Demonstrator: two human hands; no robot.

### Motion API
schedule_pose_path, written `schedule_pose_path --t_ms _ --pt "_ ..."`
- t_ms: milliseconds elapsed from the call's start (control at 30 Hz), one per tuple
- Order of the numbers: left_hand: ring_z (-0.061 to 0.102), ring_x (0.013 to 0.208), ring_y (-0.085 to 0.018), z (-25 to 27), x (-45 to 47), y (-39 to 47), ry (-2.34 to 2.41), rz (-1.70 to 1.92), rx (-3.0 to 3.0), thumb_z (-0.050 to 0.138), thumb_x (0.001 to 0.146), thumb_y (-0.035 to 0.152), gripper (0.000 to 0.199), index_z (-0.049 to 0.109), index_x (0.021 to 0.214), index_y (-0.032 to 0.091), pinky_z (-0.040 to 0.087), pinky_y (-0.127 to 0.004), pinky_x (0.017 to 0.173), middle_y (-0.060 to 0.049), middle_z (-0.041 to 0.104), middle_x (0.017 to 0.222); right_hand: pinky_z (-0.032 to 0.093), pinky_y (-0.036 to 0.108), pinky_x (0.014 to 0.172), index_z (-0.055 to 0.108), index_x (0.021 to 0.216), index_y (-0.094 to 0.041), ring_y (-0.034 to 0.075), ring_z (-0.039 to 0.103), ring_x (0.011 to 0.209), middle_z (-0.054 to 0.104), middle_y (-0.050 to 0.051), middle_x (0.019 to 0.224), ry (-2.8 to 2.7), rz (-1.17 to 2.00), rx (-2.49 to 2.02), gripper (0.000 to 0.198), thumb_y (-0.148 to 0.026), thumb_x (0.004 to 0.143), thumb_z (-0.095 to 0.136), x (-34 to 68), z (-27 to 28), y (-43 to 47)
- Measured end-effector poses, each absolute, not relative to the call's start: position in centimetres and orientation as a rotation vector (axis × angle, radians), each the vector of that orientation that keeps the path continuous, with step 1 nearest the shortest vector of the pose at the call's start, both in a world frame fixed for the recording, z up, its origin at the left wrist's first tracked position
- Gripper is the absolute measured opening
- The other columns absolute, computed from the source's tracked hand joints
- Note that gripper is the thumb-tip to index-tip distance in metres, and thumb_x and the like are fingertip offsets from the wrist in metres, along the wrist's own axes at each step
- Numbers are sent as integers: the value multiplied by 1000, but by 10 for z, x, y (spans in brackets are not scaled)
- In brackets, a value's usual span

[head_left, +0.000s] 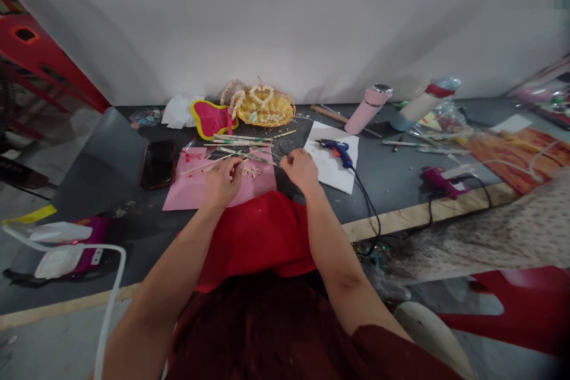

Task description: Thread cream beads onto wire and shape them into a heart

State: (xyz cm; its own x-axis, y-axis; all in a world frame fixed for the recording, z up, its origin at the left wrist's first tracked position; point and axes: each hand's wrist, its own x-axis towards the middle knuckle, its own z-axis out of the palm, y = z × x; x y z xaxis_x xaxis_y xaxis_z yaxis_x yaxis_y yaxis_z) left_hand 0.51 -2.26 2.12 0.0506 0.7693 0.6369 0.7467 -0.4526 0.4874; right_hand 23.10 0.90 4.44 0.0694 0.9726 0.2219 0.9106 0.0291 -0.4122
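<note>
My left hand (224, 181) is over the pink paper (182, 193), its fingers bent together in a pinch; whatever is in them is too small to make out. Beside its fingertips lies a small pile of pale pieces (252, 172). My right hand (301, 168) rests at the paper's right side with curled fingers, close to the ends of some thin sticks (249, 154); I cannot make out what it holds. More thin sticks (243, 141) lie across the paper's back edge. To the right, a blue glue gun (337, 151) lies on white paper (332, 175).
Behind the hands stand a yellow wicker basket (267, 113) with beaded pieces and a pink, yellow-edged pad (214, 120). A phone (159, 164) lies left. A pink bottle (369, 108) stands back right. The glue gun's black cord (367, 196) runs over the table's front edge.
</note>
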Motion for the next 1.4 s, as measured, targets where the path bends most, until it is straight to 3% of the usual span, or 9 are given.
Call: schedule_pose_path --t_ms 133,233,333,467,600,733,900,1067,1400 --pt "63 77 -17 21 5 -22 1614 1401 2226 49 93 33 22 66 95 19 47 -29 73 -5 71 85 49 37 79 53 81 -21 21 60 84 64 6 87 -1521 664 -1522 30 -50 80 60 227 47 10" --pt "65 80 -17 21 6 -22 1597 1416 2171 49 94 32 22 65 99 19 48 -29 76 -6 72 86 51 35 73 44 78 -23 20 64 87 65 4 99 -1278 1177 -1149 37 -47 70 70 218 47 5" --pt "65 81 -17 23 7 -22 1594 1462 2097 49 94 32 22 65 102 19 49 -29 76 -5 72 86 53 35 73 46 84 -23 21 64 94 63 6 114 -1178 1418 -944 37 -43 68 73 210 47 1" --pt "64 78 -15 24 6 -22 1599 1492 2012 49 95 33 22 65 101 19 48 -28 73 -4 72 86 51 39 84 53 110 -24 21 61 101 60 7 119 -1441 1123 -973 41 -40 76 68 212 46 0" --pt "63 71 -13 24 6 -22 1604 1537 1821 52 93 33 19 64 100 19 49 -25 68 -3 71 85 41 41 101 60 105 -21 24 47 123 51 9 133 -1855 479 -1262 23 -25 84 53 213 50 -4" --pt "65 77 -14 27 6 -20 1559 1622 1730 49 94 35 20 62 96 20 51 -27 72 -3 70 85 38 47 101 61 111 -21 30 41 125 43 7 146 -2223 153 -1487 33 -15 81 49 204 51 -12" --pt "64 75 -13 34 1 -18 1567 1724 1689 50 94 32 18 61 93 19 51 -27 73 -2 69 80 40 51 97 58 120 -21 32 40 124 38 6 150 -2332 68 -1605 41 -15 80 52 198 45 -14" --pt "63 75 -13 28 -5 -16 1656 1667 1745 51 93 32 18 63 96 19 50 -26 70 -2 69 82 42 53 90 62 118 -20 34 42 120 42 10 145 -2214 -35 -1788 31 -23 89 50 203 38 -10" --pt "61 69 -13 18 4 -20 1607 1467 1899 51 91 33 21 66 97 20 46 -25 63 -3 69 82 42 55 92 67 113 -22 34 43 120 46 11 143 -2183 95 -1900 34 -43 92 51 194 22 10"
